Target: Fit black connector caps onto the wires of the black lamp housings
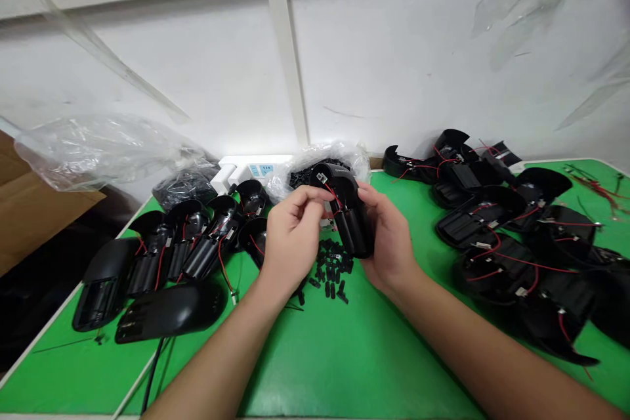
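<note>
From the head camera, much of what I need is hidden: the left hand (pixel 293 239) and right hand (pixel 386 230) cover most of the middle of the black plastic housing (pixel 348 223), so I cannot make out what the left fingers (pixel 315 200) are doing at its upper end, and the footage is too soft to read the small white label on top. The housing stands roughly upright and tilted, held in the air between both hands above the green work mat (pixel 319 367). The left hand is curled closed around its upper side, and the right hand is partly open, cupping the far side. Thin red wires (pixel 335 198) run across its top, and its lower part shows rounded cylindrical hollows. Just below it lies one loose pile of small black plugs (pixel 332 269), too many and too overlapped for me to count. To the left I count seven black housings: two smooth covers (pixel 170 312) at the front and about five open, red-wired ones (pixel 211 246) behind. To the right is one overlapping heap of wired housings (pixel 512 256), at least eight, with its far edge cut off by the frame. At the back I see one white power strip (pixel 253 170) and one clear plastic bag of black parts (pixel 319 161).
</note>
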Tool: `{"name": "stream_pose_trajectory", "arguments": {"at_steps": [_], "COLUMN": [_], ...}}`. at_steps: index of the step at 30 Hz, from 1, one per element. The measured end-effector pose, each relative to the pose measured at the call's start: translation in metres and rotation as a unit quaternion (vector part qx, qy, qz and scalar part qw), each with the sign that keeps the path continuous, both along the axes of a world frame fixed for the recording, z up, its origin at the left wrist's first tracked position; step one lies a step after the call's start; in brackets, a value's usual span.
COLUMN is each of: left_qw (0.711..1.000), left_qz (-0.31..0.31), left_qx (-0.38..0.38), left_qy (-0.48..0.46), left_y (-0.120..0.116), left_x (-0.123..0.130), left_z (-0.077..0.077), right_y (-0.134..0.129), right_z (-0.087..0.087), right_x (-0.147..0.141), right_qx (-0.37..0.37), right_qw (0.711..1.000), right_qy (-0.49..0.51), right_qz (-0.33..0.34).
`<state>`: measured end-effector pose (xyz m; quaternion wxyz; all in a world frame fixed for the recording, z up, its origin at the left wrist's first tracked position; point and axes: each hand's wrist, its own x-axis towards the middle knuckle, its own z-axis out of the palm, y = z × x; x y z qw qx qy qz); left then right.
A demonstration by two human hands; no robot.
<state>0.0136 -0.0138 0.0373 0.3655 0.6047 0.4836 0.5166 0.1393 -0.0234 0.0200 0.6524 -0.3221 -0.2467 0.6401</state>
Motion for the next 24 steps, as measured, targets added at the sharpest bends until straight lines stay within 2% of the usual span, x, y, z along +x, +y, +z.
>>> {"name": "stream_pose_trajectory", "arguments": {"at_steps": [2, 5, 10, 14, 19, 24], "left_qw": [0.995, 0.973, 0.941, 0.909, 0.91, 0.914], "left_qz": [-0.008, -0.038, -0.091, -0.078, -0.061, -0.05], "left_qx": [0.043, 0.093, 0.078, 0.077, 0.097, 0.122], "left_qy": [0.089, 0.209, 0.316, 0.403, 0.399, 0.383], "left_y": [0.001, 0.002, 0.003, 0.003, 0.0, -0.001], "left_x": [-0.005, -0.01, -0.016, -0.017, -0.013, -0.012], "left_z": [-0.003, -0.006, -0.003, -0.001, -0.002, -0.004], "right_y": [0.0, 0.001, 0.001, 0.002, 0.003, 0.004], "right_z": [0.0, -0.002, -0.004, -0.006, -0.006, -0.001], "right_x": [0.0, 0.0, 0.001, 0.002, 0.002, 0.004], "right_qx": [-0.004, 0.003, 0.039, 0.037, 0.041, 0.012], "right_qw": [1.0, 1.0, 0.999, 0.998, 0.998, 1.0], "right_qy": [0.003, 0.0, -0.021, -0.05, -0.038, -0.006], "right_qz": [0.001, 0.006, 0.02, 0.009, -0.005, -0.007]}}
